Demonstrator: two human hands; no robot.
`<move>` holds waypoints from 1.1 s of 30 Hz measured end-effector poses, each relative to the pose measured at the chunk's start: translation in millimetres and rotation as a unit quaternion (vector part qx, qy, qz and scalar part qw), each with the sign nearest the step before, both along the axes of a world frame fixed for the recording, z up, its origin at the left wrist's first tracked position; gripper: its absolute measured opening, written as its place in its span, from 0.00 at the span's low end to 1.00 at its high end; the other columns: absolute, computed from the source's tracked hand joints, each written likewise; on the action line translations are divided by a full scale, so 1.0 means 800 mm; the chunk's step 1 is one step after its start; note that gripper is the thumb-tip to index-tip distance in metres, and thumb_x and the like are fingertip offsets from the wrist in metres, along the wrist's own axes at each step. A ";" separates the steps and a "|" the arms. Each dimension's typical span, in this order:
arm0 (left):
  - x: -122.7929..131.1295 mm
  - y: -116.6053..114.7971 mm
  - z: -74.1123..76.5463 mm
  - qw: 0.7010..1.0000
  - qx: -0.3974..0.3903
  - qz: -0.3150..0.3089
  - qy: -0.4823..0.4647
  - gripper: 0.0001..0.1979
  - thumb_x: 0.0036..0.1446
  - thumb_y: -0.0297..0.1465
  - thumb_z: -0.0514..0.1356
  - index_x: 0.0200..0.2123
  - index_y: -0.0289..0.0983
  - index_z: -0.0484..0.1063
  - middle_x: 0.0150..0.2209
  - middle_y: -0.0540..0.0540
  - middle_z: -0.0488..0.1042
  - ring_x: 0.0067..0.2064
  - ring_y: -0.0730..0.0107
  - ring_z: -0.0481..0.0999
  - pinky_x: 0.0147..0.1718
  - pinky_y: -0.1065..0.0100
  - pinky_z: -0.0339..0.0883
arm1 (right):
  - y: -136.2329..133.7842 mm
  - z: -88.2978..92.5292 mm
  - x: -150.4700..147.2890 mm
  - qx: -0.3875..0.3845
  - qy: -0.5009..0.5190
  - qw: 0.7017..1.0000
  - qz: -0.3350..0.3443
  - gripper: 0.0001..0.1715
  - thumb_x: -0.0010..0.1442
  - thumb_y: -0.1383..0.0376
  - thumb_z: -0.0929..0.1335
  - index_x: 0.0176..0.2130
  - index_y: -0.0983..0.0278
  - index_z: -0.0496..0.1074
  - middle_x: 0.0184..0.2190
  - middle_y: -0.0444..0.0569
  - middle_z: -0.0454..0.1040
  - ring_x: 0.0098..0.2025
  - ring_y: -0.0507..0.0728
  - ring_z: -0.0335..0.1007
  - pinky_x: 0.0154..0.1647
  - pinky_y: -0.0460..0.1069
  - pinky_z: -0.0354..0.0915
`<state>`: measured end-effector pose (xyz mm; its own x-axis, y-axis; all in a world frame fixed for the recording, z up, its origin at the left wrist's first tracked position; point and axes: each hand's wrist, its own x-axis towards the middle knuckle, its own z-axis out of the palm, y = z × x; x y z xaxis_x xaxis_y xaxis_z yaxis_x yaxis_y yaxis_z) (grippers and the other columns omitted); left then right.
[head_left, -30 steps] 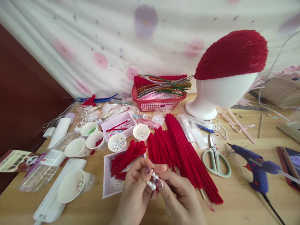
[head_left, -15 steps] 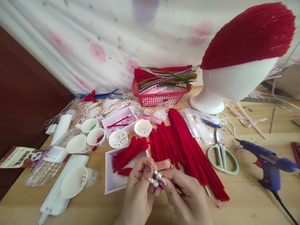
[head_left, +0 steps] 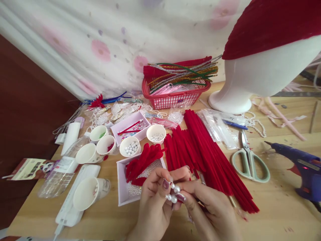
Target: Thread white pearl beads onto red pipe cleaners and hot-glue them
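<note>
Several white pearl beads (head_left: 175, 198) form a small curved cluster between my hands, low in the middle of the view. My left hand (head_left: 155, 201) is closed, pinching the cluster from the left with thumb and forefinger. From the other side my right hand (head_left: 209, 206) presses thumb and fingers on it. Whatever joins the beads is hidden by the fingertips. Just behind my left hand is a lilac box (head_left: 122, 190) of small pearls, with red fuzzy pieces (head_left: 142, 162) lying on top. Red fuzzy stems (head_left: 208, 157) lie beyond my right hand.
Paper cups (head_left: 85, 194) with beads, a plastic bottle (head_left: 59, 179) and a white power strip (head_left: 67, 217) are on the left. Scissors (head_left: 247, 167) and a blue glue gun (head_left: 306, 167) lie right. A red basket (head_left: 175, 98) and white foam head (head_left: 265, 73) stand behind.
The camera view has shifted, so the table items appear farther right and the foam head is more cut off. Both hands keep their pinch on the pearl beads with little visible change.
</note>
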<state>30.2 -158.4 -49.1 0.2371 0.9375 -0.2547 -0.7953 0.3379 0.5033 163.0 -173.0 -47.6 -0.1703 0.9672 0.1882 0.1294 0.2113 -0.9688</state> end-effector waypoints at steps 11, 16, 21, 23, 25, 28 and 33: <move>0.000 0.002 -0.005 1.000 0.016 0.000 0.015 0.02 0.58 0.31 0.70 0.32 0.41 0.83 0.42 0.45 0.87 0.30 0.75 0.84 0.23 0.83 0.73 | 0.003 0.006 -0.001 -0.026 0.017 0.999 -0.006 0.13 0.68 0.68 0.68 0.32 0.58 0.75 0.24 0.37 0.75 0.22 0.48 0.65 0.24 0.40 0.60; 0.006 0.004 0.002 1.000 -0.009 0.024 0.009 0.02 0.55 0.30 0.73 0.31 0.40 0.83 0.40 0.45 0.87 0.29 0.77 0.84 0.22 0.85 0.72 | 0.010 0.009 0.001 -0.018 -0.003 1.000 -0.001 0.13 0.69 0.68 0.67 0.32 0.58 0.73 0.23 0.37 0.74 0.21 0.48 0.65 0.22 0.39 0.60; 0.006 0.010 0.005 1.000 0.009 0.014 0.013 0.05 0.54 0.34 0.73 0.34 0.41 0.83 0.40 0.46 0.87 0.41 0.68 0.87 0.22 0.82 0.74 | 0.013 0.010 0.003 -0.002 -0.024 1.000 0.006 0.12 0.69 0.69 0.66 0.33 0.60 0.74 0.25 0.40 0.78 0.25 0.50 0.73 0.27 0.40 0.65; 0.006 0.012 0.006 1.000 0.006 0.009 0.010 0.05 0.53 0.33 0.73 0.30 0.41 0.82 0.39 0.47 0.88 0.39 0.69 0.87 0.21 0.83 0.74 | 0.012 0.010 0.004 0.000 -0.023 1.000 0.006 0.12 0.69 0.70 0.66 0.33 0.59 0.74 0.24 0.40 0.77 0.25 0.50 0.73 0.27 0.40 0.66; 0.007 0.013 0.006 1.000 -0.001 0.006 0.013 0.07 0.53 0.34 0.73 0.27 0.39 0.82 0.39 0.46 0.88 0.35 0.71 0.87 0.20 0.83 0.73 | 0.011 0.011 0.005 0.001 -0.024 1.000 -0.001 0.12 0.69 0.70 0.67 0.33 0.59 0.74 0.25 0.40 0.78 0.25 0.50 0.74 0.27 0.40 0.66; 0.009 0.012 0.006 1.000 -0.012 0.007 0.023 0.08 0.53 0.35 0.74 0.27 0.38 0.82 0.39 0.43 0.88 0.31 0.72 0.86 0.21 0.84 0.73 | 0.010 0.012 0.005 0.005 -0.021 1.000 -0.006 0.11 0.68 0.70 0.67 0.34 0.60 0.75 0.26 0.40 0.80 0.26 0.50 0.74 0.27 0.40 0.66; 0.012 0.011 0.007 0.998 -0.027 0.016 0.051 0.09 0.53 0.36 0.74 0.26 0.38 0.83 0.40 0.42 0.87 0.37 0.66 0.87 0.22 0.84 0.73 | 0.011 0.014 0.006 -0.007 -0.008 1.000 -0.003 0.12 0.69 0.70 0.66 0.34 0.60 0.75 0.27 0.40 0.79 0.27 0.49 0.74 0.28 0.40 0.65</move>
<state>40.0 -149.8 -43.1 0.1775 0.9285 -0.3261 -0.7520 0.3417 0.5637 167.4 -164.6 -36.5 -0.1668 0.9709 0.1720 0.1464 0.1969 -0.9694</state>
